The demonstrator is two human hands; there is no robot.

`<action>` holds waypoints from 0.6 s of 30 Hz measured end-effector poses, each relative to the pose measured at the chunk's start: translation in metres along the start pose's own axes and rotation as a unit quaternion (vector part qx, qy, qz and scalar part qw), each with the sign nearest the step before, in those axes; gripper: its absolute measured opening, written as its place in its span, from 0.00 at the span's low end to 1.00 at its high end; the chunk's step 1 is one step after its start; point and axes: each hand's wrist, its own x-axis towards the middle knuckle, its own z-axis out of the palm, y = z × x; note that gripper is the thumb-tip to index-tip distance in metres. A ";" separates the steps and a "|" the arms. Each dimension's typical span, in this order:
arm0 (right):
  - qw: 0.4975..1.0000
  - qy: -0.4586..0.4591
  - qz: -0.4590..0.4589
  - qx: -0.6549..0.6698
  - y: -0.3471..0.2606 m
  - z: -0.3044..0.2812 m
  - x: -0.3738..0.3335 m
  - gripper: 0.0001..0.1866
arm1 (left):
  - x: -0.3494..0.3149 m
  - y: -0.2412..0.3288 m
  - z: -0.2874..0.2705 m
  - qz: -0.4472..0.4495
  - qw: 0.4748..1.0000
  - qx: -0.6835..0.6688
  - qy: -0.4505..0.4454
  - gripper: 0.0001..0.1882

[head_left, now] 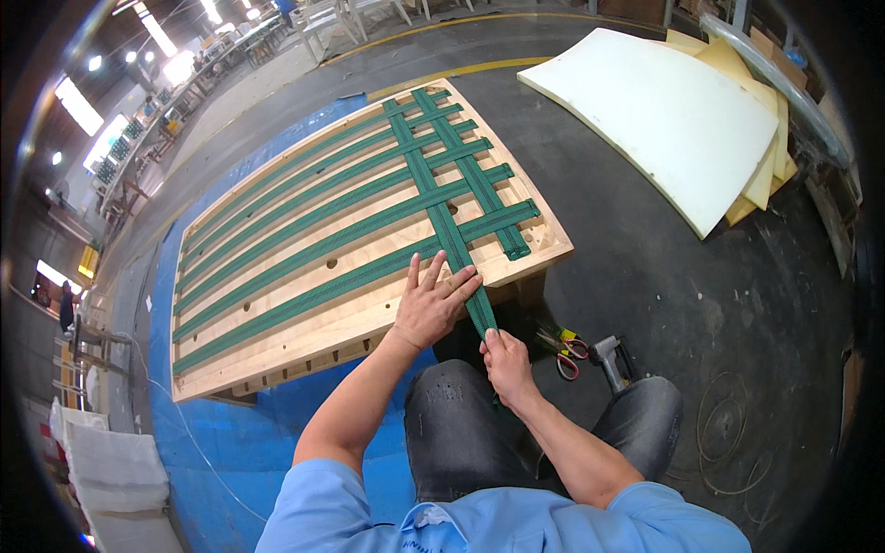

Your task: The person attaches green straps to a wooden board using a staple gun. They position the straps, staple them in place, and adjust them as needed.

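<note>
Green webbing straps (341, 236) run lengthwise over a pale wooden frame (318, 346), and two more cross them near its right end. My right hand (509, 364) is closed on the near end of one cross strap (426, 175), which hangs past the frame's front edge. Spread flat, my left hand (433, 297) lies on the frame and that strap, its fingers pointing away from me. The second cross strap (475, 175) ends on the frame farther right. Beyond my right hand are red-handled scissors (567, 367) and a staple gun-like tool (611, 361) by my knee.
Blue sheeting (249, 452) covers the floor under and left of the frame. White and yellow foam sheets (659, 115) are stacked at the far right. A thin coiled hose (724, 419) lies on the dark floor. White wrapped material (115, 470) stands at the lower left.
</note>
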 end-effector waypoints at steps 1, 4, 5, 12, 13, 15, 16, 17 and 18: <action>1.000 0.000 -0.002 0.000 0.001 0.000 0.000 0.20 | 0.000 0.000 0.000 0.001 1.000 -0.001 -0.001 0.34; 1.000 -0.002 0.000 0.008 0.003 0.000 0.000 0.20 | 0.000 0.000 0.001 0.004 1.000 -0.007 0.004 0.35; 1.000 -0.003 0.004 0.015 0.003 0.000 0.000 0.19 | 0.000 -0.001 0.001 0.005 1.000 -0.008 0.006 0.36; 1.000 -0.005 0.019 -0.016 0.005 -0.004 0.001 0.22 | -0.002 -0.004 0.003 0.012 1.000 -0.009 0.001 0.38; 1.000 -0.006 0.014 -0.027 0.006 -0.005 0.002 0.23 | -0.002 -0.004 0.003 0.013 1.000 -0.016 0.002 0.39; 0.999 -0.006 0.002 -0.047 0.011 -0.007 0.006 0.23 | -0.001 -0.004 0.002 0.016 0.999 -0.030 0.001 0.37; 0.999 -0.004 -0.004 -0.054 0.013 -0.008 0.008 0.23 | 0.000 -0.003 0.001 0.018 0.999 -0.038 -0.001 0.35; 0.998 -0.002 -0.010 -0.061 0.016 -0.008 0.010 0.24 | 0.001 -0.003 0.001 0.019 0.999 -0.045 -0.003 0.33; 0.998 -0.002 -0.017 -0.067 0.019 -0.008 0.013 0.24 | 0.001 -0.004 0.001 0.025 0.999 -0.028 -0.003 0.33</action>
